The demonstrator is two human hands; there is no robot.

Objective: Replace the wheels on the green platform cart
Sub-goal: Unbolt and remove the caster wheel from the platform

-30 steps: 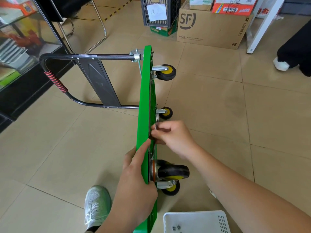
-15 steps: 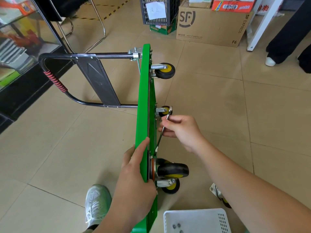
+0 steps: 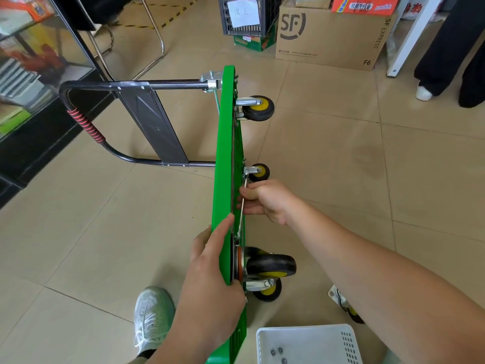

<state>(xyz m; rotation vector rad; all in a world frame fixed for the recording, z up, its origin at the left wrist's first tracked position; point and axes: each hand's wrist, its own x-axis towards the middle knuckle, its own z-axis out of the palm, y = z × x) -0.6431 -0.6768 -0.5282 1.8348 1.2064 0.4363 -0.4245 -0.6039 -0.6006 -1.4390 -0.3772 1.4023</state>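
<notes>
The green platform cart (image 3: 225,164) stands on its long edge, its underside facing right and its black handle (image 3: 86,127) folded out to the left. Several black and yellow wheels stick out from the underside, among them a far one (image 3: 258,108), a small one (image 3: 259,172) and a big near caster (image 3: 271,266). My left hand (image 3: 212,279) grips the deck's top edge beside the near caster, index finger lying along the edge. My right hand (image 3: 265,199) holds a thin metal wrench (image 3: 242,208) flat against the underside, its upper end at the small wheel's bracket.
A loose caster (image 3: 343,304) lies on the tile floor under my right forearm. A white plastic basket (image 3: 307,342) holding a few nuts sits at the bottom. My white shoe (image 3: 152,316) is left of the cart. Cardboard boxes (image 3: 330,38), a crate and another person's legs (image 3: 446,48) stand beyond.
My right hand drew the wrench out from the deck, then swung it back against the underside with its end up at the small wheel's bracket. My left hand kept its grip.
</notes>
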